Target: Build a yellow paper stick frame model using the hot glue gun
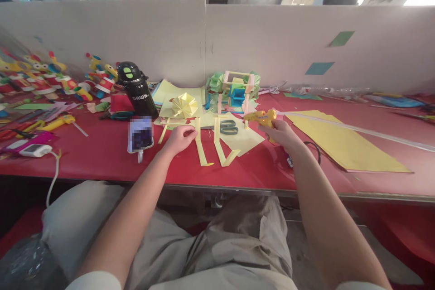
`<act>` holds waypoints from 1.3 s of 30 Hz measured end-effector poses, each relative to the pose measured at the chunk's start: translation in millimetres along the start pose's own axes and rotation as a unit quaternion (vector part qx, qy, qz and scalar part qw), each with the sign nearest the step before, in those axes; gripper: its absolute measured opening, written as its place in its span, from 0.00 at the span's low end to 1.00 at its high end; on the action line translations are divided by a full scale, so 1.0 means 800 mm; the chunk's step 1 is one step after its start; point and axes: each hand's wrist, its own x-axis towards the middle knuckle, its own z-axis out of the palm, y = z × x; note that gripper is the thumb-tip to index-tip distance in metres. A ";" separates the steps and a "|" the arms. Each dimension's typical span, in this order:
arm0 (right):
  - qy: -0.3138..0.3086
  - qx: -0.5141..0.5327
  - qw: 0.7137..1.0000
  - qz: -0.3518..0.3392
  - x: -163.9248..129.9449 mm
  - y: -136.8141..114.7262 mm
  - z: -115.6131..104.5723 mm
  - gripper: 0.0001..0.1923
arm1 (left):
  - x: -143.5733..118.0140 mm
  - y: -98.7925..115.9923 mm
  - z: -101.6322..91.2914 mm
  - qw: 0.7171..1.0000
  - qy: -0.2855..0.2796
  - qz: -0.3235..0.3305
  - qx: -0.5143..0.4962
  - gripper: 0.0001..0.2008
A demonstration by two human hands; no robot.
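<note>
My right hand point(282, 135) grips a yellow glue gun point(261, 118) with its nozzle pointing left over the red table point(102, 149). My left hand point(179, 138) pinches the top of a folded yellow paper strip point(201, 145) that lies on the table. A second bent yellow strip point(222, 148) rests just right of it. Grey scissors point(229, 127) lie on a yellow sheet between my two hands. A yellow paper flower point(184, 105) sits behind my left hand.
A black bottle point(136, 88) and a phone point(140, 134) stand left of my left hand. A coloured paper lantern point(234, 91) is at the back centre. Large yellow sheets point(346, 145) lie right. Colourful toys point(50, 79) crowd the far left. A white partition point(204, 41) backs the table.
</note>
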 end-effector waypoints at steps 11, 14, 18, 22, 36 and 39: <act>-0.304 0.060 0.941 -0.140 -0.024 -0.028 0.029 0.22 | -0.002 0.003 0.005 1.000 -0.025 0.012 -0.007 0.10; -0.308 0.040 0.933 -0.180 -0.016 -0.035 0.056 0.21 | -0.003 0.001 0.005 1.000 -0.023 0.015 -0.012 0.10; -0.282 -0.005 0.941 -0.189 -0.016 -0.044 0.076 0.21 | -0.003 0.002 0.005 0.999 -0.020 0.009 -0.036 0.09; -0.285 0.005 0.941 -0.180 -0.022 -0.049 0.081 0.20 | -0.002 0.003 0.006 0.999 -0.027 0.013 -0.034 0.09; -0.317 -0.061 0.915 -0.242 -0.014 -0.051 0.090 0.20 | -0.002 0.006 0.007 0.999 -0.031 0.016 -0.022 0.10; -0.318 -0.068 0.916 -0.236 -0.014 -0.050 0.091 0.19 | -0.001 0.006 0.007 0.999 -0.033 0.018 -0.021 0.10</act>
